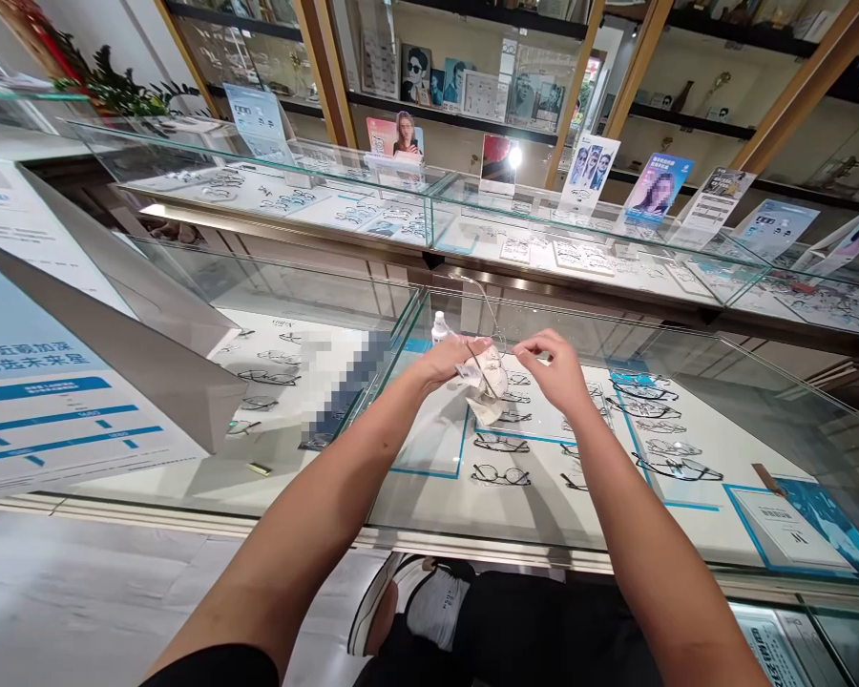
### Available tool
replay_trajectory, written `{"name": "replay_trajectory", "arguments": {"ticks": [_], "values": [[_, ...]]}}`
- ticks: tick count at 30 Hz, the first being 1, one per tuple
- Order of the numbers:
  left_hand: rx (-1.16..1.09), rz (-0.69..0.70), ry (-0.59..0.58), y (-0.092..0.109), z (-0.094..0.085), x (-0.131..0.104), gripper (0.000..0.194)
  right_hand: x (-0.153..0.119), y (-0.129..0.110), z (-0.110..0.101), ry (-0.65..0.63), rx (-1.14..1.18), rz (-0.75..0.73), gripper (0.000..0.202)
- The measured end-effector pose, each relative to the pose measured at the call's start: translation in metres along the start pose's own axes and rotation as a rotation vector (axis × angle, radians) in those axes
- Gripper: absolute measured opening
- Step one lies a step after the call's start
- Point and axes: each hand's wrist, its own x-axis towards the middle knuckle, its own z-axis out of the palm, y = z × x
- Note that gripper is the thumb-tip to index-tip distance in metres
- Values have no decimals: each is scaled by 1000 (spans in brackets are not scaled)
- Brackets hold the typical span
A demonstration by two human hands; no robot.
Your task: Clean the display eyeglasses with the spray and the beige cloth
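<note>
My left hand [452,359] is over the glass case, its fingers closed round a pair of glasses and a crumpled cream cloth [488,405] that hangs below it. A thin frame arm shows across the cloth. To the right, my right hand [550,361] has its fingers curled and the thumb and fingertips near each other; what they hold, if anything, is too small to tell. A white bottle [439,329] stands just behind my left hand. Rows of eyeglasses [500,473] lie beneath my hands.
Glass display cases [429,215] with glasses and upright cards run across behind. Large folded signs [64,372] stand at the left. A blue-framed card [787,530] lies at the right. Shoes [429,606] show below the case's front edge.
</note>
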Motion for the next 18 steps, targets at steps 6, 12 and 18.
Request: {"name": "replay_trajectory", "arguments": {"ticks": [6,12,18], "values": [[260,125,64,-5,2,3,56,3,14,6,-175,390,429,26],[279,206,67,-3,7,1,55,3,14,7,-200,379,559,35],[280,238,49,-4,8,0,53,2,21,9,-238,383,538,37]]}}
